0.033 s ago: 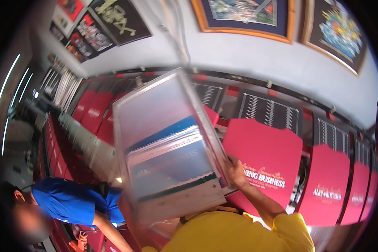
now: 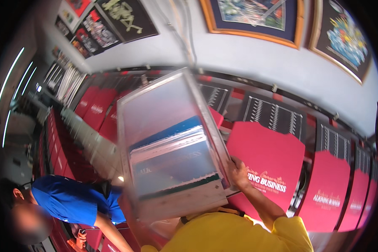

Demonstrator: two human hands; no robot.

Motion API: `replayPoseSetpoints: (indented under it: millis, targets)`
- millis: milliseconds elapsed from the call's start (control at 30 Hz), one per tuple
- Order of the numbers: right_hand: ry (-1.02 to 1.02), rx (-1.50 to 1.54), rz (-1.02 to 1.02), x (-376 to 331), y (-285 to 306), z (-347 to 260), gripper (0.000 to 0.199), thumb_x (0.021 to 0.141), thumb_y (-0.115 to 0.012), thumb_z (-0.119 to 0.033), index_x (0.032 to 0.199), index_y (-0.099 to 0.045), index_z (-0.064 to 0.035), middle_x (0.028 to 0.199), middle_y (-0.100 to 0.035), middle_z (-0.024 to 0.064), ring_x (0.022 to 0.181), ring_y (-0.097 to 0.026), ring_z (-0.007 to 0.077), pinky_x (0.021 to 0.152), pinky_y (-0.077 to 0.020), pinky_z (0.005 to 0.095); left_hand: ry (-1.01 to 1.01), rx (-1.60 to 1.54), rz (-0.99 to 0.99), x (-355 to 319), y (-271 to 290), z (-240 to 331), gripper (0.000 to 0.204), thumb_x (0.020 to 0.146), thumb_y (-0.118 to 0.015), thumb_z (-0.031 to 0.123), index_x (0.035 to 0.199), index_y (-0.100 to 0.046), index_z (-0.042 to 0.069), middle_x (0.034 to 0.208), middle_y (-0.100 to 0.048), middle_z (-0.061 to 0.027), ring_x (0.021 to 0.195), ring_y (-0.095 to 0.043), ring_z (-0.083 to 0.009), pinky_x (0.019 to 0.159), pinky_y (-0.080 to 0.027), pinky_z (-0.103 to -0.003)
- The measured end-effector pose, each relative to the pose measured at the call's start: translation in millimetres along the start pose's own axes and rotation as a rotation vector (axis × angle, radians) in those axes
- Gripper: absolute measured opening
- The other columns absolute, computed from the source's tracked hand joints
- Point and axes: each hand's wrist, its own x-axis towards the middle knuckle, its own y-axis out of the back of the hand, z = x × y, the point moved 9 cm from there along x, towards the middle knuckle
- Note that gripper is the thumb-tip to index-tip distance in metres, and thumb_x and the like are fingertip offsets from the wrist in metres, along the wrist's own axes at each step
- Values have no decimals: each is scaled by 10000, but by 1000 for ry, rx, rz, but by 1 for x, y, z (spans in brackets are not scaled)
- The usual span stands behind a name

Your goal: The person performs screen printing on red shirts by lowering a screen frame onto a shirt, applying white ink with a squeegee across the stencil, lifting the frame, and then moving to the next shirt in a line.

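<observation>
- The hands are not both in view: the right hand point(image 2: 238, 171) grips the right edge of a large metal-framed printing screen point(image 2: 172, 143), fingers curled round the frame rail near its lower right corner.
- The left hand is hidden behind the screen, so whether it holds the frame, and how, cannot be told.
- The screen is raised in front of the person's head, well above the yellow shirt point(image 2: 235, 235) at the bottom of the view, and fills the middle of the picture.
- Its long axis runs from the lower edge near the chest up and away toward the white wall point(image 2: 256, 59), leaning slightly to the left at the top; the face of the mesh is turned toward the camera.
- A blue band and a dark green strip cross the mesh, roughly square to the long axis; the frame is blurred at its left rail.
- The right hand is the nearer one that shows: it sits at the frame's right rail, with the forearm coming up from the lower right.
- Beyond the screen, to the right and lower, a row of red shirts point(image 2: 264, 164) lies spread on flat boards with white lettering; more red shirts run off to the left behind the frame.
- Black panels with white rows point(image 2: 273, 115) stand just behind the shirts, under the wall with framed pictures point(image 2: 256, 19).
- At lower left another person in a blue shirt point(image 2: 67, 201) bends forward, apart from the screen.
</observation>
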Motion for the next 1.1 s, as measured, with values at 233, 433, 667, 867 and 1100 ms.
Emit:
replayPoseSetpoints:
  millis: [233, 433, 667, 867, 1100]
  targets:
    - [-147, -28, -123, 39, 11, -65, 263, 911, -523, -120, 1064, -632, 65, 867, -664, 190, 822, -631, 247, 771, -482, 360, -162, 115, 9, 4, -20, 7, 398, 934, -536, 273, 815, -611, -99, 699, -563, -34, 672, -460, -135, 651, -409, -338]
    - [-188, 15, -231, 67, -2, -76, 290, 912, -451, -90, 1078, -636, 60, 857, -650, 164, 825, -620, 213, 776, -480, 343, 110, 72, 92, 11, -12, -9, 435, 926, -547, 318, 807, -574, -99, 669, -514, -26, 663, -439, -133, 622, -378, -350]
    - [-307, 96, -325, 81, -21, -53, 281, 951, -452, -93, 1133, -606, 57, 918, -646, 152, 859, -610, 202, 794, -472, 334, -17, 203, 167, -1, -11, 28, 466, 954, -558, 338, 715, -515, -60, 629, -430, 29, 613, -373, -102, 555, -298, -335]
    - [-342, 124, -394, 96, -31, -54, 294, 977, -444, -104, 1183, -584, 52, 978, -658, 172, 890, -618, 237, 828, -473, 347, 66, 124, 266, 4, -16, 41, 486, 965, -565, 322, 611, -410, 27, 587, -330, 62, 574, -295, -89, 534, -216, -340]
    - [-306, 197, -368, 107, -35, -67, 305, 992, -435, -127, 1194, -579, 50, 967, -646, 196, 883, -622, 266, 820, -475, 353, 178, 54, 280, 13, -27, 39, 505, 959, -575, 332, 563, -398, 72, 572, -318, 75, 546, -265, -78, 516, -186, -325]
